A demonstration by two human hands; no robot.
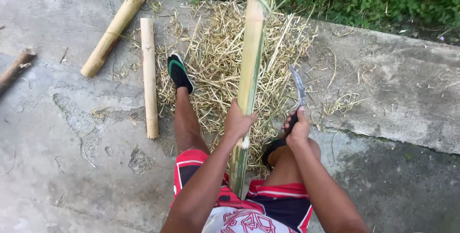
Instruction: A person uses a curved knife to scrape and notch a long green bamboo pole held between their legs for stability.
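head view: a person holds a long bamboo pole (249, 70) over a straw pile (215, 56) on the concrete floor (397, 89).
the left hand (238, 120) wraps tight around the pole's middle, a good place to hold it; the right hand (298, 130) grips a curved knife (298, 94). the pole looks stiff, hard and smooth.

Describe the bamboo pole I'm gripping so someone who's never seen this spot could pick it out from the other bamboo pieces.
Start at the heap of dry shavings on the concrete slab. The long bamboo pole runs across it toward the grass, gripped by the left hand, while the right hand holds a curved knife. Unlike the two shorter tan pieces lying loose on the left, it is greenish and held.
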